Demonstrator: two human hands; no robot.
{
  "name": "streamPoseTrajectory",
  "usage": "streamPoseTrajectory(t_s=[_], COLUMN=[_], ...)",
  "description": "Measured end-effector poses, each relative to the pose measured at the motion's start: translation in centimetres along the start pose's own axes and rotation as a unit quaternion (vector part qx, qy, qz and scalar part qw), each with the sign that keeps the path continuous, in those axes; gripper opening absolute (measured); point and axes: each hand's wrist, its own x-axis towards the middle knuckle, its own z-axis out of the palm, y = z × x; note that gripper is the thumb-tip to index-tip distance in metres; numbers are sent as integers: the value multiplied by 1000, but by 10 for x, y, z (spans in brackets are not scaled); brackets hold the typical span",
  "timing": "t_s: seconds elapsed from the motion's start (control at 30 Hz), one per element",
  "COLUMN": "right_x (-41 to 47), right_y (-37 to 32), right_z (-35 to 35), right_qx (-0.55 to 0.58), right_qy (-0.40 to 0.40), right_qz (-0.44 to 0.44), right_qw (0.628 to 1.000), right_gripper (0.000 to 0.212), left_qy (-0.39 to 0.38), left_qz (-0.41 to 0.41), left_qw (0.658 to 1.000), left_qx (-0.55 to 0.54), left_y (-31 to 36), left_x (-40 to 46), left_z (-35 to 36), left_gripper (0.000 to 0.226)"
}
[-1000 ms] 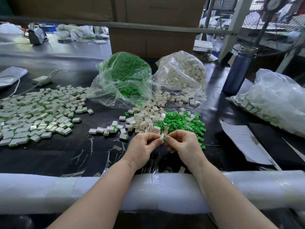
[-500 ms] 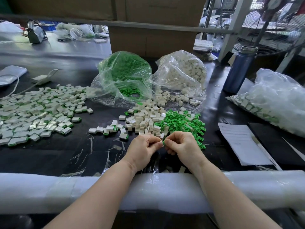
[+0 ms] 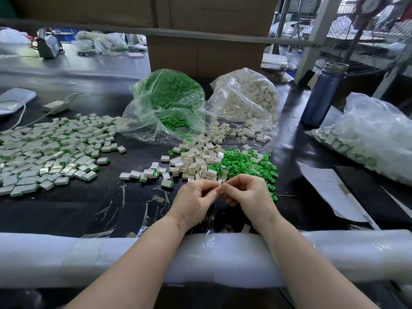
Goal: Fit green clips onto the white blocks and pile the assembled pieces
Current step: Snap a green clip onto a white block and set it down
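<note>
My left hand (image 3: 196, 200) and my right hand (image 3: 249, 197) meet fingertip to fingertip over the table's front middle, both pinching one small white block (image 3: 220, 185) that is mostly hidden between the fingers. Just beyond them lies a heap of loose white blocks (image 3: 196, 162) and, to its right, a heap of green clips (image 3: 247, 163). A wide spread of assembled white-and-green pieces (image 3: 51, 150) covers the table's left side. A few more assembled pieces (image 3: 145, 173) lie in a short row left of the white heap.
Two open clear bags stand behind the heaps, one of green clips (image 3: 169, 103) and one of white blocks (image 3: 245, 101). A blue bottle (image 3: 321, 94), a bag of finished pieces (image 3: 367, 134) and papers (image 3: 327, 190) are at the right. A padded white rail (image 3: 89, 257) lines the front edge.
The green clip visible between my fingertips earlier is now hidden; the hands stay pressed together at the same spot.
</note>
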Motion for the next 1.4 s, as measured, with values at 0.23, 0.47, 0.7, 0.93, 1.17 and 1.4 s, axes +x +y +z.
streamPoseTrajectory(t_s=[0.23,0.47,0.7,0.93,1.17,1.4], right_x=[-1,0,0,0,0,-3], right_y=[0,1,-2,-1,-1,-5], right_z=[1,2,2,-1,-1,0], right_qx=[-2,-42,-61,-11,35,40], right_qy=[-27,-41,-114,-123,-114,-106], right_qz=[-23,-25,-12,-2,22,26], right_qw=[999,998,992,992,993,993], right_gripper=[13,5,19,16,14,13], left_qy=[14,8,-27,-55,-69,-73], left_qz=[-24,8,27,25,34,35], left_qw=[999,998,995,995,995,996], left_qx=[-30,-67,-88,-83,-58,-34], left_y=[3,5,6,7,5,1], left_x=[-2,-1,-3,-3,-3,-1], left_z=[-1,-4,-4,-3,-3,-1], left_gripper=[14,16,13,13,18,24])
